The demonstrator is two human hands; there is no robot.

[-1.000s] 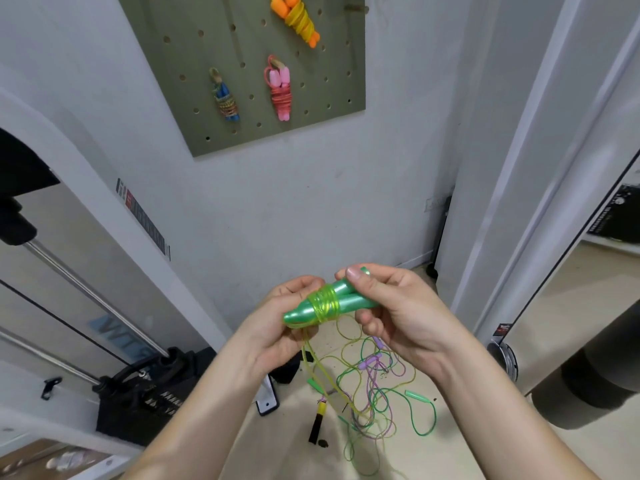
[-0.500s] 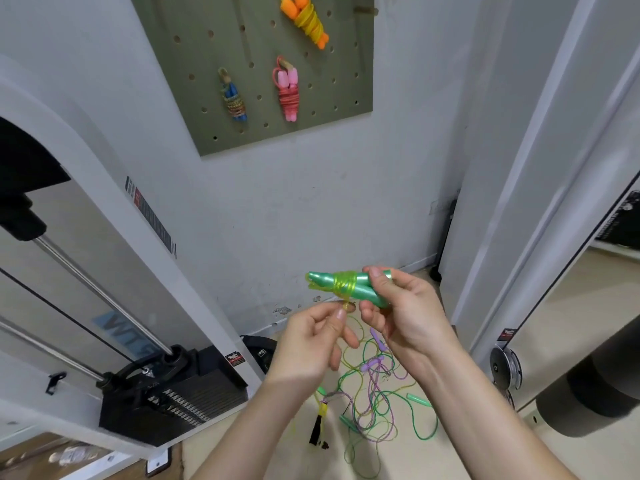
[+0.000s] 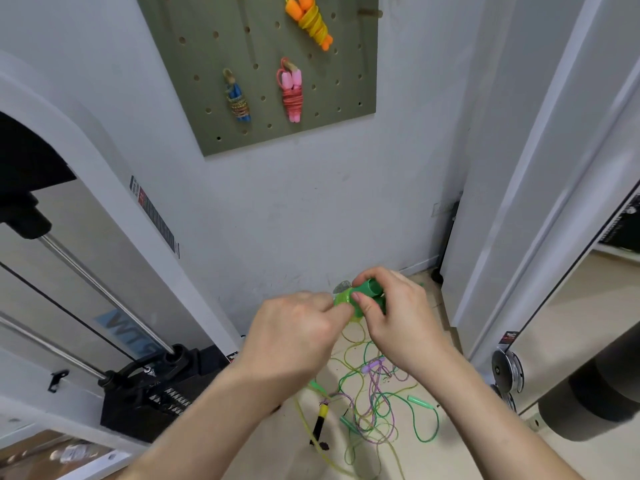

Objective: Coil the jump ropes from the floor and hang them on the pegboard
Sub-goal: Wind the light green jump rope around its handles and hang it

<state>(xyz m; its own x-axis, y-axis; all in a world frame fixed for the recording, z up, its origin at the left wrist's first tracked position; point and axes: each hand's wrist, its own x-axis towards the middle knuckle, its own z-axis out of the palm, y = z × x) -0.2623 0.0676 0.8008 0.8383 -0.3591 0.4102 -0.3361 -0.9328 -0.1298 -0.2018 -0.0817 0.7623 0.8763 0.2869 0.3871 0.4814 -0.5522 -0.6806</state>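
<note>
— What's hard to see from up there?

— Plenty. My left hand (image 3: 294,336) covers the near end of the glossy green plastic jump-rope handles (image 3: 369,294), so only the stubby far end shows, poking out by my right thumb. The yellow-green cord wrapped round them (image 3: 343,301) is a smear of motion blur; I can't count the turns.

— And the grip?

— Right hand (image 3: 398,313) curled tight round the handles, thumb pressed on top. Left fingertips are bunched against the wrap, pinching the cord, as best I can tell.

— Which way does the bundle point?

— Long axis runs roughly left to right, tilted a little up toward the right, held in the air in front of the white wall, well below the olive-green pegboard (image 3: 356,98).

— Anything below?

— A loose tangle of green, yellow and purple ropes on the beige floor (image 3: 374,403), partly hidden behind my forearms. The orange-handled coil on the board (image 3: 311,22) is cut off by the top edge; the pink coil (image 3: 292,90) and blue coil (image 3: 237,98) hang in full view.
</note>
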